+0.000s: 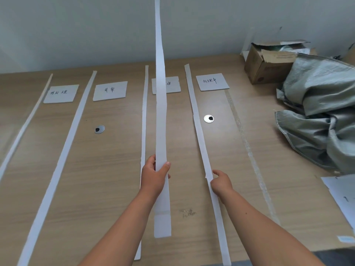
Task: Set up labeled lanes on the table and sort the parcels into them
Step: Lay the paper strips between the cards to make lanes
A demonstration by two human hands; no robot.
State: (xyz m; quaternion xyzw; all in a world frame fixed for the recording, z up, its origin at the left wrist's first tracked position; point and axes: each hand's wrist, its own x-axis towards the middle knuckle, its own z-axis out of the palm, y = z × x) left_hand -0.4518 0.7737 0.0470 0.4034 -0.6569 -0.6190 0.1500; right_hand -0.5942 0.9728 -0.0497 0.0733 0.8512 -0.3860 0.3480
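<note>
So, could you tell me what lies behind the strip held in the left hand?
A label card lies on the table behind the held strip. Only its side edges and last written character show; the other writing is covered.

Four label cards lie in a row between strips across the bench; box and sack sit far right.

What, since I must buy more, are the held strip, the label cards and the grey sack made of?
Held strip: thin card or foam sheet, matte white; it stands upright above the left hand. Label cards: stiff matte board, edges show thickness. Grey sack: probably woven plastic; faint sheen, crisp crumples.
</note>
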